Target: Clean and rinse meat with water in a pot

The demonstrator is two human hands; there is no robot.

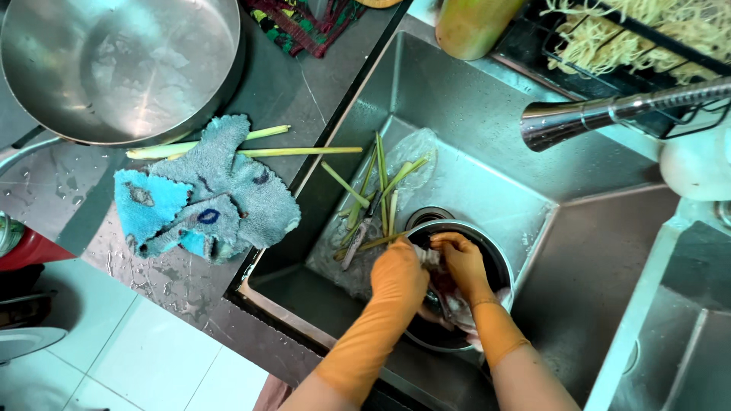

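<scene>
Both my hands wear orange rubber gloves and reach into a round metal bowl (499, 262) standing in the steel sink (472, 114). My left hand (400, 275) grips a pale, wet piece of food at the bowl's near left side. My right hand (462, 262) holds the same piece from the right, fingers curled over it. Several green lemongrass stalks (381, 186) lie on the sink floor just left of the bowl, with a knife among them.
A silver faucet spout (579, 118) hangs over the sink from the right. On the wet counter lie a blue cloth (205, 198), two long green stalks (304, 151) and a large steel pan (114, 65). A rack of noodles (632, 34) sits behind the sink.
</scene>
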